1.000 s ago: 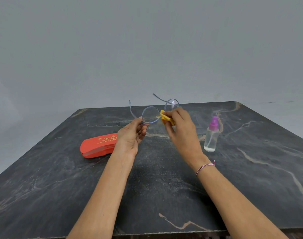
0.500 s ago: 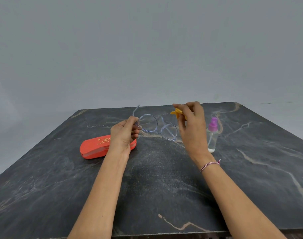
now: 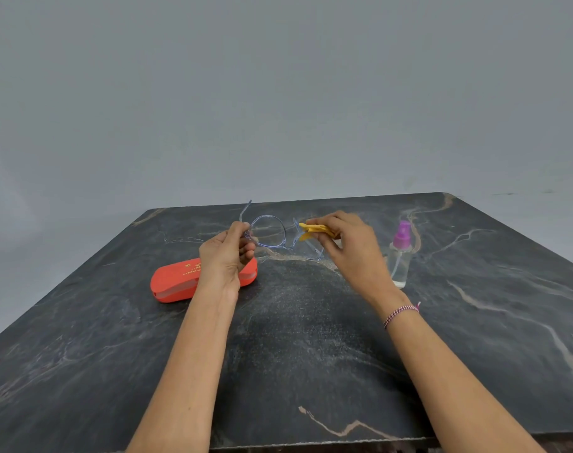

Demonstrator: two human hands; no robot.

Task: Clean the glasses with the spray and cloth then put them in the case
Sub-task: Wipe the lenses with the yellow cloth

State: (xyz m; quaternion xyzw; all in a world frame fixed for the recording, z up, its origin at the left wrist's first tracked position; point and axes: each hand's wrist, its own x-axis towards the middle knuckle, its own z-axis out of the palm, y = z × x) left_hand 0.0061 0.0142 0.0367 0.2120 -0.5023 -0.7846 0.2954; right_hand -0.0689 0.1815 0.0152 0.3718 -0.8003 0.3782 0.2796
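Clear glasses with a pale blue frame [image 3: 268, 231] hang above the dark table, temples unfolded. My left hand [image 3: 228, 253] pinches the frame at its left hinge. My right hand [image 3: 350, 248] pinches a small yellow cloth [image 3: 316, 231] against the top of the right lens. The closed orange-red case [image 3: 177, 282] lies on the table to the left, partly behind my left wrist. A clear spray bottle with a purple top [image 3: 400, 253] stands upright to the right of my right hand.
The dark marble-patterned table [image 3: 298, 348] reaches to a plain grey wall. Its front edge runs along the bottom of the view.
The glasses dropped lower and turned level. My right hand lifted the cloth off the lens, then brought it back down onto the right lens.
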